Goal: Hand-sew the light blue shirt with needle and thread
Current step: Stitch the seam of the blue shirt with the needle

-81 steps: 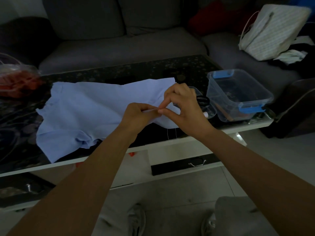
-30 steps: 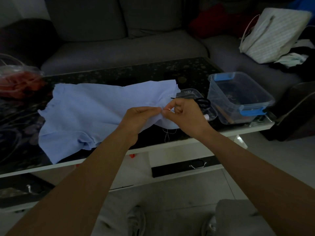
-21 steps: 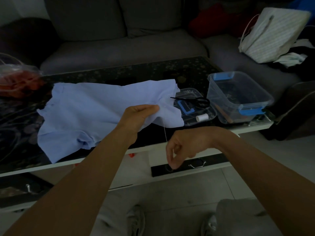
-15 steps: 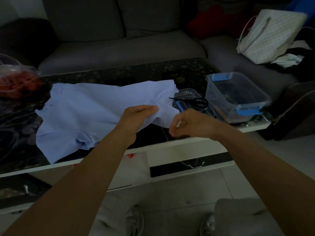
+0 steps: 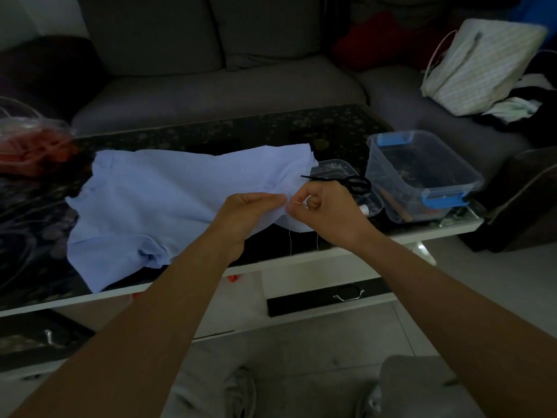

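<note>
The light blue shirt (image 5: 168, 200) is spread over the dark table (image 5: 271, 131), its right edge lifted and pinched by the left hand (image 5: 250, 212). Right hand (image 5: 328, 209) touches that fold, fingertips nipping a needle (image 5: 298, 202), with thread (image 5: 290, 242) dangling below.

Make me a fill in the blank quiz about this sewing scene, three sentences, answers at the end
The left hand pinches the edge of the light blue ____. The black scissors lie on a shallow clear tray, just beyond the ____ hand. The deep clear tub has ____ latches.

Missing words: shirt; right; blue
</note>
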A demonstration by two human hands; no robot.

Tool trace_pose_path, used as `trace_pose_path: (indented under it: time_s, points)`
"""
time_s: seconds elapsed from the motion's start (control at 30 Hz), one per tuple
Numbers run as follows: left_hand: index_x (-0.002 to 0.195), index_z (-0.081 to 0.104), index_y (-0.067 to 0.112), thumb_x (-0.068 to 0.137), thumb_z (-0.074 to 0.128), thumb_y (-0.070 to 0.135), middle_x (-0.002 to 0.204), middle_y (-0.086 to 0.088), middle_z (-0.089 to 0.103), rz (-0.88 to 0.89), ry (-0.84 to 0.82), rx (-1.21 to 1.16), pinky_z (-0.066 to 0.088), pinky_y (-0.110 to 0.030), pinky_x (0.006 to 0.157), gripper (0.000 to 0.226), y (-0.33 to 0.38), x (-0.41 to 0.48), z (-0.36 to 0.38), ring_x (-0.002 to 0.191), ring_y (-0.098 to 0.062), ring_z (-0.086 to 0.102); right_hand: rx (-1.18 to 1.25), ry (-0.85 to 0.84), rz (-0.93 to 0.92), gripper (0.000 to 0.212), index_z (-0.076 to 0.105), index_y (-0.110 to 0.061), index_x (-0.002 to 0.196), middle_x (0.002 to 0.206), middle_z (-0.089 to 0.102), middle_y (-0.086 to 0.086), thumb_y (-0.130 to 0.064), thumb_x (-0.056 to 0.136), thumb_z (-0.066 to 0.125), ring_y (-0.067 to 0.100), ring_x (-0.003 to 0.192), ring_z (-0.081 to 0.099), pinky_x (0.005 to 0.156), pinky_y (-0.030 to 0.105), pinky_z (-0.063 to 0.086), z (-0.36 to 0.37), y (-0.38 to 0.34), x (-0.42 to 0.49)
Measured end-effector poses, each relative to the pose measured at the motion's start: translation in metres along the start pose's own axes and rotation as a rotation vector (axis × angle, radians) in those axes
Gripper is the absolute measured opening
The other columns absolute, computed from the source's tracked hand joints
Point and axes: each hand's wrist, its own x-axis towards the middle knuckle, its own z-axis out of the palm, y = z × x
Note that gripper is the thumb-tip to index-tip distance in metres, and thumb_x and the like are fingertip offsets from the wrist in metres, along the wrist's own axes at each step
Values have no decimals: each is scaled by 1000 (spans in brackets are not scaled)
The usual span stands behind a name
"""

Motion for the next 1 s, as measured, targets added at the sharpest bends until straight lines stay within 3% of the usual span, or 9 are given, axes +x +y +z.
trace_pose_path:
  time_s: [0.1,0.2,0.3,0.37,0.47,0.67,0.73,0.87,1.0]
  points:
    - [91,71,4,86,67,15,97,-13,71,11,30,-48,53,-26,85,13,2,-1,2,89,-21,66,65,-254,-11,9,68,-4,81,42,47,-12,-11,86,69,5,42,40,49,16,35,-7,-5,-6]
    - [89,71,8,86,66,15,102,-13,70,27,65,-43,51,-31,90,9,2,1,1,96,-25,65,78,-605,24,8,69,-5,86,66,65,8,-13,86,70,15,56,52,63,27,45,-7,-11,-14]
    - [90,70,11,89,63,16,105,-12,67,54,79,5,48,-31,95,8,1,2,0,103,-24,62,-104,-875,85,8,68,-11,86,46,50,-19,-18,86,71,0,46,43,54,8,32,-8,-18,-21]
    - [95,69,10,90,62,17,108,-13,66,65,88,20,47,-32,96,10,-1,3,-1,106,-27,61,-199,-956,123,7,68,-13,87,42,47,-24,-19,85,72,-4,45,45,52,7,32,-9,-17,-22]
    - [96,70,10,90,63,18,112,-15,67,70,83,20,46,-38,102,12,-1,2,-1,110,-30,61,-215,-788,118,7,72,-11,89,49,52,-23,-15,84,72,-5,49,49,54,8,35,-13,-11,-18]
    - [95,71,10,87,66,19,106,-11,70,48,72,3,52,-30,91,13,1,0,2,102,-25,64,34,-62,79,16,67,-2,81,38,45,-16,-17,87,69,1,36,41,44,10,28,-13,-5,-5]
    - [102,69,3,88,64,17,105,-11,69,39,51,-6,53,-23,84,21,2,-1,4,97,-21,64,38,2,48,21,67,-3,79,38,45,-18,-22,86,72,0,38,44,43,9,29,-6,-6,-4]
    - [103,69,0,86,66,16,112,-17,68,14,26,-10,48,-35,100,23,2,-2,6,108,-27,63,-4,58,27,20,68,-4,78,40,42,-14,-22,84,74,-3,41,47,44,10,30,2,-3,-2]
    - [107,68,-3,86,67,16,111,-17,69,7,19,-31,49,-35,99,28,0,-1,5,106,-27,64,-17,1,22,16,66,-2,76,35,43,-15,-13,87,68,1,37,43,45,10,29,3,-1,0]
